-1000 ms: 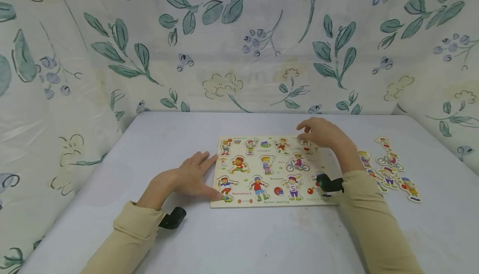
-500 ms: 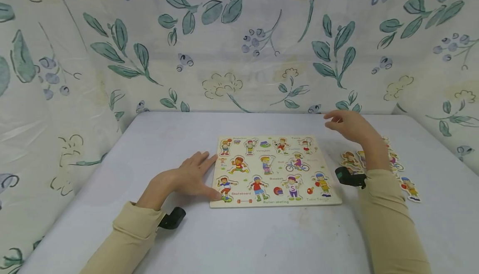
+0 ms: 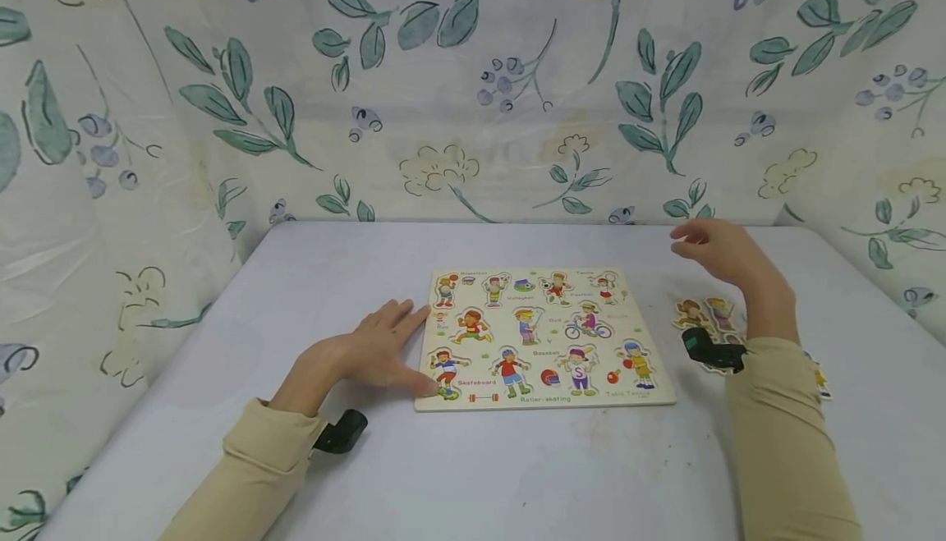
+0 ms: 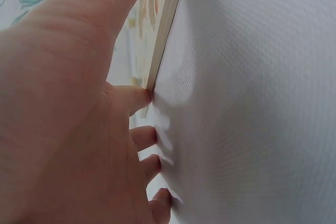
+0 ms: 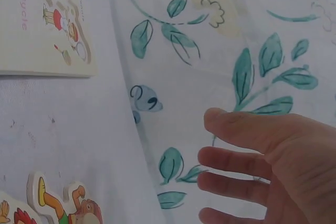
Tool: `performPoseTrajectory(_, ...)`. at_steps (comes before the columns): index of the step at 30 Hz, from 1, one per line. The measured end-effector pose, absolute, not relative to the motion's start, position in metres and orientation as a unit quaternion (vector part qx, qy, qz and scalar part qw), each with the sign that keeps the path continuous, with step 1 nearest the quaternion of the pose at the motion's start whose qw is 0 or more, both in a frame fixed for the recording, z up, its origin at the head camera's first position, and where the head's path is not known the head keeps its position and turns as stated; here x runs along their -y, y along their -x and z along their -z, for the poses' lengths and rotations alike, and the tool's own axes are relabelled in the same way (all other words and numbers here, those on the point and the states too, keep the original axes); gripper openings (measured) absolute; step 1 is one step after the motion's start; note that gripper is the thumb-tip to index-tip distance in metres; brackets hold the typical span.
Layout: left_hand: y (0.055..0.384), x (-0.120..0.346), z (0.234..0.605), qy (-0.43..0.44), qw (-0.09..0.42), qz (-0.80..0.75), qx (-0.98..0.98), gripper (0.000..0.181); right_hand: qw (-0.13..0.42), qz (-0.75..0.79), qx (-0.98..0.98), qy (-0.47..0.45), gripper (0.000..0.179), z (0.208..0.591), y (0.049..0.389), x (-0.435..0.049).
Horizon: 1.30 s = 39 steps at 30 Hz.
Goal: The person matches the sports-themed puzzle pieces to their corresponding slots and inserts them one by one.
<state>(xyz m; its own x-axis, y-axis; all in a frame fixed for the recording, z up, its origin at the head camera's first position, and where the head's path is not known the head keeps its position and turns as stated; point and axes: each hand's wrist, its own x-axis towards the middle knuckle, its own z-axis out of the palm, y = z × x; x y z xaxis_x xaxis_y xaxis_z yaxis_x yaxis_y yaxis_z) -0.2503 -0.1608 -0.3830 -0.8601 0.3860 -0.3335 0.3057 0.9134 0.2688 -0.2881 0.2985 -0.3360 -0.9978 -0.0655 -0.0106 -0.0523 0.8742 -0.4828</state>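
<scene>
A wooden puzzle board (image 3: pixel 628 332) with children playing sports lies flat on the white table, picture pieces such as a cyclist and a skateboarder showing across it. At its left edge rests my left hand (image 3: pixel 377 352), fingers spread and thumb by the lower left corner. In the left wrist view one fingertip (image 4: pixel 144 97) touches the board's side edge, while the others rest on the table. My right hand (image 3: pixel 727 258) hovers right of the board, beyond the loose pieces. The right wrist view shows its fingers apart with nothing between them.
Several loose puzzle pieces (image 3: pixel 691 313) lie right of the board, partly hidden under my right forearm and its black wrist camera (image 3: pixel 711 350). A floral cloth (image 3: pixel 473 98) hangs behind the table and along its sides.
My right hand has moved away from the board's upper right corner, to the right, over toward the loose pieces. The left hand and the board have stayed in place.
</scene>
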Motion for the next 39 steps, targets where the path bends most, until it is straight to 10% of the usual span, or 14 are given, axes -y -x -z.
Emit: performPoseTrajectory(39,0.249,0.168,0.386,-0.172,0.198,-0.114,-0.958,0.113,-0.004,0.258,-0.964,-0.067,0.048,0.37,0.278,-0.382)
